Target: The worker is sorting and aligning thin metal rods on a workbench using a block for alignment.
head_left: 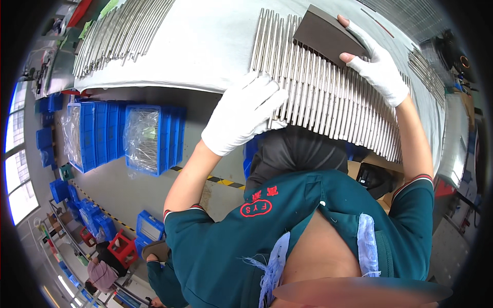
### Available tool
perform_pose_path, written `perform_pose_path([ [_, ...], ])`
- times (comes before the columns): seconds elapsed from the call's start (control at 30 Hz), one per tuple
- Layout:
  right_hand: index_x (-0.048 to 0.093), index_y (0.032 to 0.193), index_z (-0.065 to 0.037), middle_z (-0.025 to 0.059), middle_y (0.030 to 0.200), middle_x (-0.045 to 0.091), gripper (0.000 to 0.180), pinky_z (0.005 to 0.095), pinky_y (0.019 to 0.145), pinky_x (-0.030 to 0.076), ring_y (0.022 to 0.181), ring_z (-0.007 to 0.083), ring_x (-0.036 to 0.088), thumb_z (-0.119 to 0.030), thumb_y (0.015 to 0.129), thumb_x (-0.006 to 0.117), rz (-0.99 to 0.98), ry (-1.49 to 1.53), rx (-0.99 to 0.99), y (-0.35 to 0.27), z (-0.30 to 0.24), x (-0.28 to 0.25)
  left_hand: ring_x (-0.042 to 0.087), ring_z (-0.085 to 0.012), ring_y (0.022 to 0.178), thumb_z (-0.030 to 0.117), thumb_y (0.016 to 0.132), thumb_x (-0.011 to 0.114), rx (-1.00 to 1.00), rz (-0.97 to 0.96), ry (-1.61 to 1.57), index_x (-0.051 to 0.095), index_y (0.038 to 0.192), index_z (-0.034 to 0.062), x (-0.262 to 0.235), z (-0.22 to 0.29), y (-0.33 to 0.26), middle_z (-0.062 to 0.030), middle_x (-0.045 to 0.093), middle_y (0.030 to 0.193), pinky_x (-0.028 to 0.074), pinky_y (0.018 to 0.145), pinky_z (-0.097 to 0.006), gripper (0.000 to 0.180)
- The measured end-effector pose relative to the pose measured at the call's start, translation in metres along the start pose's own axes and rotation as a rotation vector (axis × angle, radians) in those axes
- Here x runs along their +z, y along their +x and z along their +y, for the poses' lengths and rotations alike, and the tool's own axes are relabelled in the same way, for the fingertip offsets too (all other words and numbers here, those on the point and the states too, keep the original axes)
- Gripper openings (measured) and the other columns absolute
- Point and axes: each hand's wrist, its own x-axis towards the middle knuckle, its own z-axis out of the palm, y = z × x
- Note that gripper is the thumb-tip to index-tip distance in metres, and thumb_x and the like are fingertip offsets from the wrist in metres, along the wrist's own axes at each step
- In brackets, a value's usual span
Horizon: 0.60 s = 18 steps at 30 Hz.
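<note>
A row of shiny metal rods point(328, 97) lies side by side on the white-covered table in front of me, their near ends reaching the table's edge. My left hand point(245, 114), in a white glove, is closed at the left side of the row. Its fingers curl over the outermost rods and its thumb is lower, near their ends; the fingertips are partly hidden. In a white glove with bare thumb and fingertip, my right hand point(380, 66) grips a dark grey-brown rectangular block point(328, 35). The block rests across the far part of the rods, slightly tilted.
More metal rods point(120, 38) lie at the table's far left, and another bunch point(427, 74) at the right. A thin reddish stick point(377, 23) is at the back. Blue bins point(154, 138) with plastic-wrapped rods stand below left. Another person point(105, 269) sits behind, lower left.
</note>
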Motion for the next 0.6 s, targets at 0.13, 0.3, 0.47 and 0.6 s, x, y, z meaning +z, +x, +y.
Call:
perform_pose_path([
  [0.13,0.046,0.157,-0.015,-0.0027,0.155,0.051,0.068,0.0274,0.107,0.043,0.127,0.0105,0.052,-0.015,0.095,0.073,0.047,-0.001,-0.110,-0.004,0.005,0.001,0.062,-0.0361,0.110,0.044,0.079,0.076,0.014,0.020,0.010,0.067,0.118,0.0044,0.000,-0.004,0.000,-0.0138,0.065,0.116,0.051,0.099,-0.047,0.056],
  [0.3,0.046,0.157,-0.014,-0.0013,0.157,0.049,0.068,0.0295,0.112,0.041,0.135,0.0125,0.050,-0.016,0.095,0.072,0.026,0.037,-0.085,-0.003,0.014,0.002,0.063,-0.0351,0.110,0.046,0.076,0.077,0.097,-0.071,0.011,0.067,0.118,0.0035,-0.007,-0.008,0.003,-0.0137,0.065,0.117,0.053,0.093,-0.046,0.060],
  [0.47,0.046,0.157,-0.014,0.0004,0.157,0.049,0.066,0.0309,0.115,0.039,0.138,0.0143,0.049,-0.017,0.096,0.072,-0.046,0.041,-0.103,0.001,0.010,-0.003,0.064,-0.0360,0.105,0.044,0.074,0.080,0.149,-0.014,-0.064,0.066,0.119,0.0029,-0.003,-0.011,0.004,-0.0157,0.065,0.116,0.055,0.087,-0.046,0.063],
  [0.6,0.048,0.155,-0.013,0.0031,0.156,0.052,0.066,0.0322,0.118,0.036,0.140,0.0165,0.049,-0.017,0.094,0.072,-0.152,-0.062,-0.233,0.017,-0.010,0.007,0.064,-0.0371,0.103,0.044,0.073,0.082,0.130,-0.034,-0.110,0.066,0.120,0.0038,0.003,-0.014,0.003,-0.0168,0.065,0.116,0.056,0.085,-0.046,0.064],
])
